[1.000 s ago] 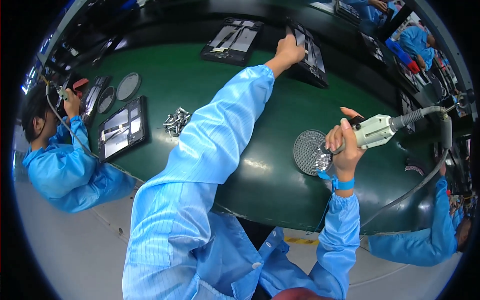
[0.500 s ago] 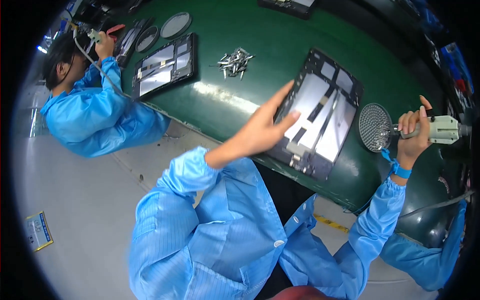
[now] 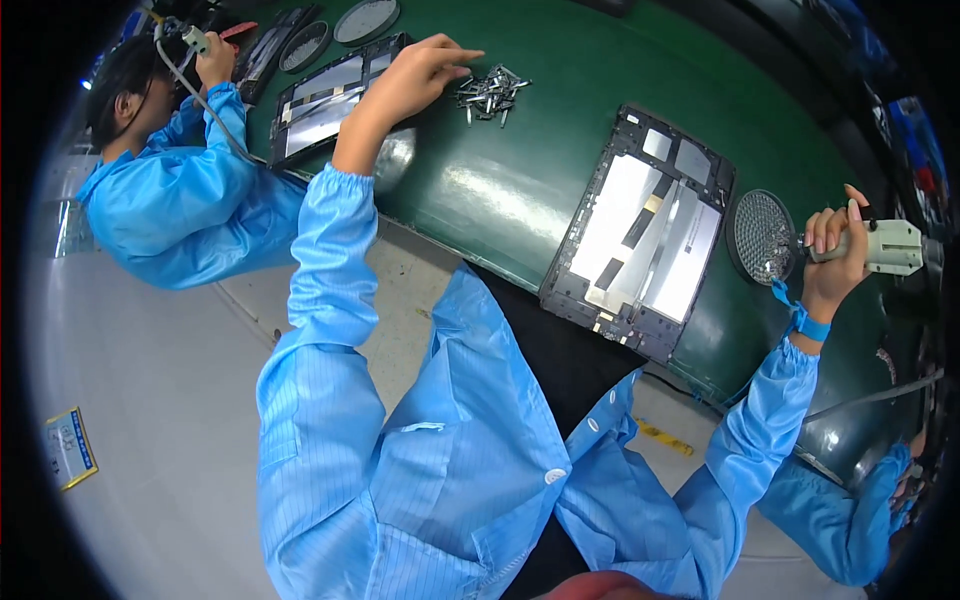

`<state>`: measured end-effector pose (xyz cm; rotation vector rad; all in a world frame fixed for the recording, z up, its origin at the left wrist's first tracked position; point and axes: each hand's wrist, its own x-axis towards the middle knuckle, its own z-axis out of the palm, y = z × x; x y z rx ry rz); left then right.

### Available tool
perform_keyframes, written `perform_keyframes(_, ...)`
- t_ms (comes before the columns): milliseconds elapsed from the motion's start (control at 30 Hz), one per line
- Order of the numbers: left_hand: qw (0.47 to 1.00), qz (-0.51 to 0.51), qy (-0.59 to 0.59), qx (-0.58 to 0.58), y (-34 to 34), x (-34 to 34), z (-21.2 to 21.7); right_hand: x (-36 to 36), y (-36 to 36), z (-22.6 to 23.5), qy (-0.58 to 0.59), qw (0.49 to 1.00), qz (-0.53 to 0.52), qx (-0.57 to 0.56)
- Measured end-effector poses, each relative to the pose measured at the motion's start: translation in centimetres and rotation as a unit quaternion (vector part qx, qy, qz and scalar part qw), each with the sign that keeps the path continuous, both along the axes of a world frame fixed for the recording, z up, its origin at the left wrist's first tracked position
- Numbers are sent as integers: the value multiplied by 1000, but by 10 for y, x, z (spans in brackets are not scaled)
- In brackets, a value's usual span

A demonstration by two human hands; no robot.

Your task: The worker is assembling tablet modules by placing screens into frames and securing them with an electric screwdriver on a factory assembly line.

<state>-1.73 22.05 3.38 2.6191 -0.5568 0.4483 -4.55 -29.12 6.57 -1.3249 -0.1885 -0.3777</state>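
Note:
My left hand (image 3: 415, 82) hovers beside a heap of small metal pieces (image 3: 491, 95), its fingers stretched toward them and nothing visible in its grasp. In my right hand (image 3: 838, 255) is a pale electric screwdriver (image 3: 893, 247), gripped around the body. Its front end points at a round black dish (image 3: 740, 250) of small screws. Between my hands an opened tablet (image 3: 650, 235) lies on the green table, its silvery inner panels and dark ribbon cables facing up. Neither hand touches it.
A second opened tablet (image 3: 325, 105) lies at the left, partly behind my left hand. Further back are two round dishes (image 3: 366, 20). A co-worker in blue (image 3: 190, 200) holds a similar tool at the left. Another person's sleeve (image 3: 840, 520) shows at lower right.
My left hand has let go of the tablet and moved left and away to the metal pieces. The tablet now lies flat on the table. My right hand has hardly moved.

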Motion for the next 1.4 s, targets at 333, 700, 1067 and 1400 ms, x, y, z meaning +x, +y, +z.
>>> perform_keyframes(333, 994, -77, 70, 24, 14, 9, -9, -1, 2, 1, -3, 1000, 7, 6)
perform_keyframes(700, 974, -40, -97, -200, -73, 5, 38, -4, 0, 2, -17, 1000, 1, 9)
perform_keyframes(1067, 928, -73, 128, -342, -142, 26, -24, -6, 9, 5, -11, 1000, -2, 12)
perform_keyframes(1400, 912, -124, 246, -303, -144, 23, -14, -5, 9, 6, -11, 1000, 0, 16)
